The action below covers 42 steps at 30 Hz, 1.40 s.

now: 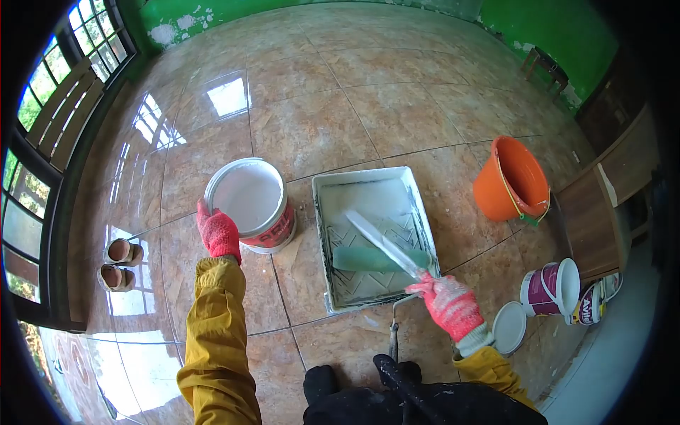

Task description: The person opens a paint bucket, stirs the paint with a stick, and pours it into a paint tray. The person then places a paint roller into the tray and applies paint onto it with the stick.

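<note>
My left hand (218,231), in a red knit glove, grips the near left edge of a white paint bucket (278,230) with a red label. The bucket stands upright with white paint inside. My right hand (448,304), gloved in red and white, is closed on the lower end of a flat, paint-coated white stick (381,241). That stick slants up and left over the paint tray (320,241), which has white paint pooled at its far end. Across the ribbed part of the tray lies a green paint roller (368,259), its handle toward my feet.
To the right stands an orange bucket (489,188). Nearer are a purple-labelled white tub (542,290), a round white lid (509,327) and another paint can (589,303) beside a wooden cabinet (591,219). A pair of shoes (119,263) sits left by the windows. Tiled floor surrounds everything.
</note>
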Each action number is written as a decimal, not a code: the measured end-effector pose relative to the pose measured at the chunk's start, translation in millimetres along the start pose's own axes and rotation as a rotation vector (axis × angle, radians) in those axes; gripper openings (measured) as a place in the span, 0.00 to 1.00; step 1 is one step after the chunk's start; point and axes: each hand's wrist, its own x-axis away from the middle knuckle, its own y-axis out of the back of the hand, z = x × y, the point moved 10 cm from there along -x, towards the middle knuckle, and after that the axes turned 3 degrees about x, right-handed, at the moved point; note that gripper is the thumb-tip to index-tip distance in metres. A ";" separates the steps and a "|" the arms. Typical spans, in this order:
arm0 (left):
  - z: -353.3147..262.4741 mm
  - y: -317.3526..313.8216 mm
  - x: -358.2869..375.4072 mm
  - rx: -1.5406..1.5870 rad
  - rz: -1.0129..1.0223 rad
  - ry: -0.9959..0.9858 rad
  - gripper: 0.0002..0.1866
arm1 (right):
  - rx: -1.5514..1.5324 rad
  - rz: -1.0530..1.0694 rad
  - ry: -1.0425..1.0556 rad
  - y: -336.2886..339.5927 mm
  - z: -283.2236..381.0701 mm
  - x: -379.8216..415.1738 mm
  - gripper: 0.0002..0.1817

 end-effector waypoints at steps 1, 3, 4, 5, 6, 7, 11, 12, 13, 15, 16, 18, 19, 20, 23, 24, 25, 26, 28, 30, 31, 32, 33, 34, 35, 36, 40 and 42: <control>1.5 -1.0 -0.4 0.042 0.012 0.013 0.25 | -0.016 -0.022 -0.026 1.8 -10.4 2.5 0.12; 3.3 -1.3 1.6 0.082 0.029 0.033 0.24 | -0.036 -0.003 -0.095 0.8 -24.8 1.4 0.12; 2.2 -2.7 1.4 0.132 0.058 0.038 0.25 | -0.036 0.002 -0.099 -1.3 -26.4 -1.9 0.12; -1.1 -4.9 1.7 0.183 0.087 0.041 0.25 | -0.008 -0.023 -0.112 -1.4 -25.8 -7.0 0.13; -4.1 -5.0 3.2 0.184 0.090 0.041 0.25 | 0.021 -0.049 -0.123 1.6 -22.9 -12.4 0.14; -7.0 -3.6 4.9 0.190 0.087 0.040 0.25 | 0.061 0.064 -0.160 -5.9 -20.6 -14.8 0.15; -11.6 1.8 5.4 0.033 0.040 0.022 0.24 | -0.004 0.031 -0.045 -1.4 -11.3 1.3 0.11; -9.5 1.7 2.8 0.031 0.037 0.023 0.24 | -0.004 0.032 -0.041 -1.5 -14.5 -0.7 0.11; -7.2 0.9 1.7 0.085 0.036 0.026 0.25 | -0.041 0.014 -0.046 1.2 -19.2 -2.5 0.11; -9.3 1.0 7.4 0.137 0.046 0.032 0.25 | 0.011 -0.014 -0.070 6.7 -17.9 -6.2 0.10; -11.3 1.9 7.8 0.123 0.044 0.039 0.25 | 0.014 -0.014 -0.074 1.9 -16.7 -7.6 0.10; -14.7 3.3 8.7 0.108 0.036 0.043 0.25 | -0.049 -0.087 0.033 -2.1 -3.4 -13.2 0.10; -16.8 3.7 8.2 0.071 0.049 0.036 0.25 | -0.042 0.027 -0.020 -11.0 -7.6 -9.3 0.10; -16.5 3.3 6.5 0.035 0.063 0.030 0.25 | -0.048 0.025 -0.018 -5.7 -6.9 -6.8 0.10; -12.7 4.3 4.8 -0.041 0.024 0.008 0.25 | -0.160 -0.065 0.011 7.2 -16.8 -4.8 0.11; -8.2 3.8 6.7 -0.044 0.028 0.014 0.25 | -0.158 -0.057 0.009 5.1 -18.3 -5.6 0.11; -5.7 2.2 6.0 0.059 0.041 0.021 0.25 | -0.119 -0.020 -0.061 0.8 -23.9 -10.9 0.12; -6.7 -0.9 5.1 0.166 0.051 0.025 0.25 | -0.078 0.011 -0.131 1.1 -24.4 -15.8 0.12; -8.4 -3.0 6.7 0.189 0.062 0.024 0.25 | 0.017 0.093 -0.196 -9.0 -26.5 -15.5 0.13; -6.8 0.4 3.6 0.208 0.063 0.009 0.25 | -0.066 0.052 -0.038 -4.0 -7.6 -9.1 0.11; -2.9 -0.4 1.7 0.143 0.050 0.002 0.25 | -0.101 -0.024 -0.012 2.4 -8.9 -4.8 0.11; 3.9 -3.0 -1.2 0.079 0.034 -0.003 0.25 | -0.101 -0.044 -0.001 2.9 -11.5 -4.5 0.11; 13.8 -6.5 -5.3 0.140 0.033 0.005 0.25 | -0.122 -0.040 -0.025 0.8 -17.3 -4.1 0.11; 22.5 -7.4 -6.7 0.147 0.019 -0.002 0.25 | -0.144 -0.035 -0.049 -1.1 -20.9 -4.9 0.12; 22.2 -7.8 -5.8 0.143 0.017 -0.011 0.25 | -0.099 0.009 -0.153 -8.9 -27.0 -8.7 0.13; 11.2 -5.1 -3.8 0.143 0.014 -0.024 0.25 | -0.099 -0.010 -0.142 -4.9 -19.5 -11.4 0.13; 21.9 -12.6 -6.2 0.213 0.060 0.031 0.25 | -0.046 -0.016 -0.029 -12.0 0.2 -5.7 0.14; -2.6 -0.7 2.2 0.104 0.031 0.032 0.25 | -0.117 -0.020 -0.051 -4.9 -6.1 -1.8 0.13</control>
